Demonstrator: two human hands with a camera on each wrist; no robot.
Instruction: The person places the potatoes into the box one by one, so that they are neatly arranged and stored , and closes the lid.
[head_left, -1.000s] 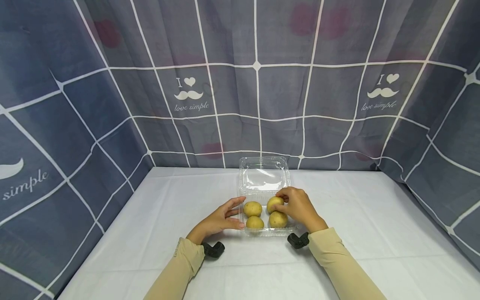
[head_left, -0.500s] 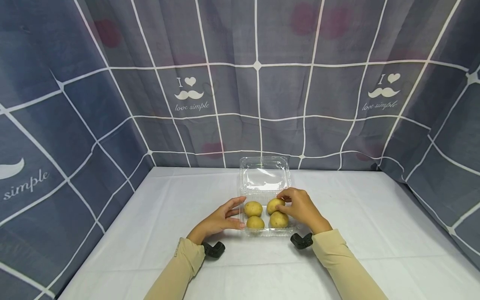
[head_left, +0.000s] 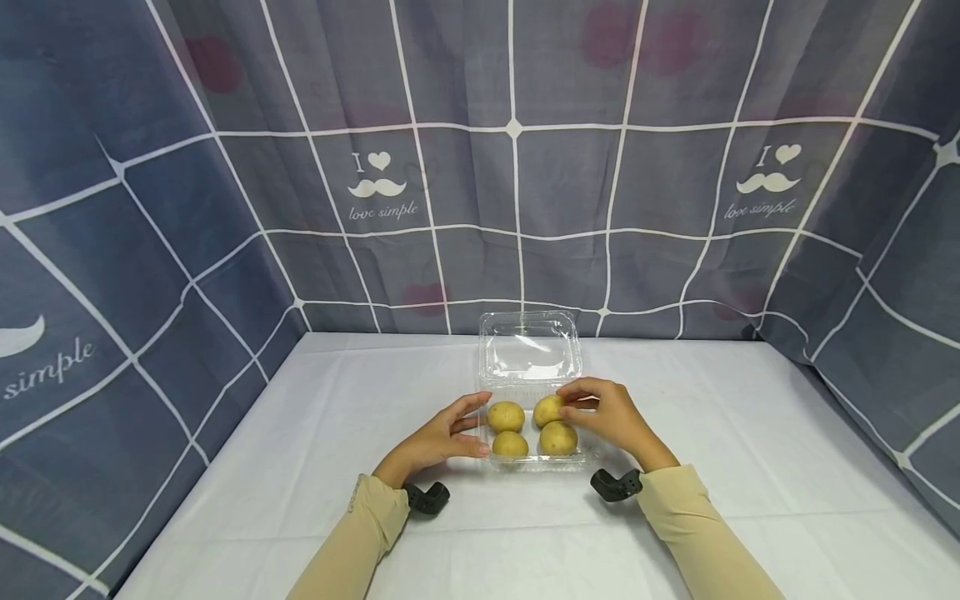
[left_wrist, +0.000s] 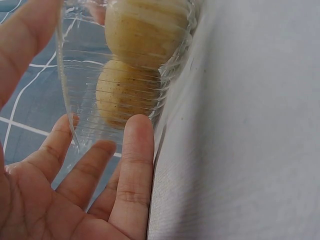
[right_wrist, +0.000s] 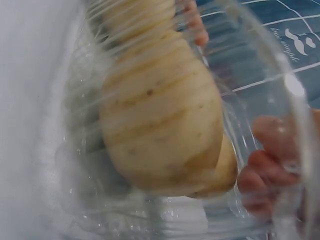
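A clear plastic clamshell box (head_left: 531, 457) stands on the table with its lid (head_left: 529, 348) folded back. Inside lie several potatoes: back left (head_left: 506, 417), front left (head_left: 510, 444), back right (head_left: 547, 411) and front right (head_left: 558, 438). My left hand (head_left: 437, 437) rests at the box's left side, fingers spread and loosely extended; in the left wrist view its fingertips (left_wrist: 138, 131) are by the ribbed wall. My right hand (head_left: 611, 417) is over the right rim, fingertips beside the back right potato and not wrapped round it. The right wrist view looks through the box wall at potatoes.
A white cloth covers the table (head_left: 360, 375). Grey-blue checked curtains (head_left: 465, 183) hang behind and at both sides. Each wrist wears a black device, one on the left (head_left: 428, 499) and one on the right (head_left: 616, 485).
My right hand has eased to the right and loosened from the back right potato, which stays in the box. The left hand has kept its place.
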